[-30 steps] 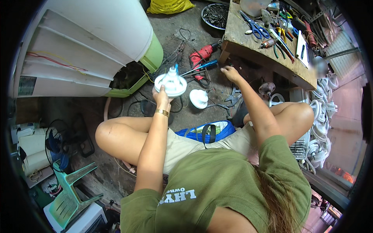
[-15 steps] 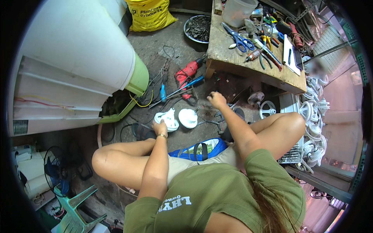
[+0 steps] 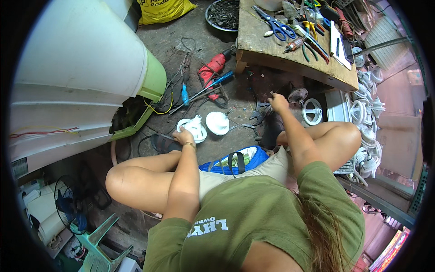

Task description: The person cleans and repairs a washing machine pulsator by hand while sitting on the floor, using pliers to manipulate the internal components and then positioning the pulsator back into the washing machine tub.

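Observation:
My left hand (image 3: 182, 135) is closed on the near edge of a white ring-shaped plastic part (image 3: 198, 129) with a raised centre, low over the floor. Just right of it sits a white dome-shaped part (image 3: 217, 123) with a short stem. My right hand (image 3: 279, 103) reaches out past my right foot, fingertips pinched together; whatever they hold is too small to make out. Below that hand are pliers-like metal tools (image 3: 260, 113). Close to its right lie a round metal-looking piece (image 3: 297, 95) and a white spoked wheel (image 3: 318, 111).
A red power drill (image 3: 213, 68) and blue-handled screwdriver (image 3: 222, 80) lie ahead among cables. The low wooden table (image 3: 258, 50) carries scissors (image 3: 277, 26) and pliers. A large white-and-green casing (image 3: 152, 77) stands left; several white parts (image 3: 362, 118) are piled right. A blue bag (image 3: 247, 162) rests between my legs.
My right hand has moved right, from near the drill to beside the round metal-looking piece. My left hand keeps its hold on the white ring-shaped part. The whole view has shifted slightly.

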Demonstrator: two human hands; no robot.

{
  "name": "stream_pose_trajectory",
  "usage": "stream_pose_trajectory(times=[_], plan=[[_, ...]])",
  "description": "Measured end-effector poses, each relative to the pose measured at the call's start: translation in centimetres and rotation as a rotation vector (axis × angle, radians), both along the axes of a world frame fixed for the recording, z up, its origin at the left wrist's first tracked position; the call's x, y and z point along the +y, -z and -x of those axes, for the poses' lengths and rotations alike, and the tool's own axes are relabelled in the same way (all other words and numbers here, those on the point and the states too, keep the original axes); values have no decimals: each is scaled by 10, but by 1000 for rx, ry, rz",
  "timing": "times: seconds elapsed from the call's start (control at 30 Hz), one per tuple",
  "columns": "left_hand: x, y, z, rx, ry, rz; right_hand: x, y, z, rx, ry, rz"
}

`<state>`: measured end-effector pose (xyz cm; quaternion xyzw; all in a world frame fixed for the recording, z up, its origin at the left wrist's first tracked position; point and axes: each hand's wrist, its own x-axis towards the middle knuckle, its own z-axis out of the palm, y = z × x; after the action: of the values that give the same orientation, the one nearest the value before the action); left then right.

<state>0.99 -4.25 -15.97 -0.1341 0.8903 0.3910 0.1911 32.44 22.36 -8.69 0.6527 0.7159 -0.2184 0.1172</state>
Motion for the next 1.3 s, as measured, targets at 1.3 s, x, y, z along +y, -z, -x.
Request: stream_pose_trajectory(times=[1.3], plan=[[10, -5, 8, 2, 84, 66, 72, -72, -32, 214, -970, -58]])
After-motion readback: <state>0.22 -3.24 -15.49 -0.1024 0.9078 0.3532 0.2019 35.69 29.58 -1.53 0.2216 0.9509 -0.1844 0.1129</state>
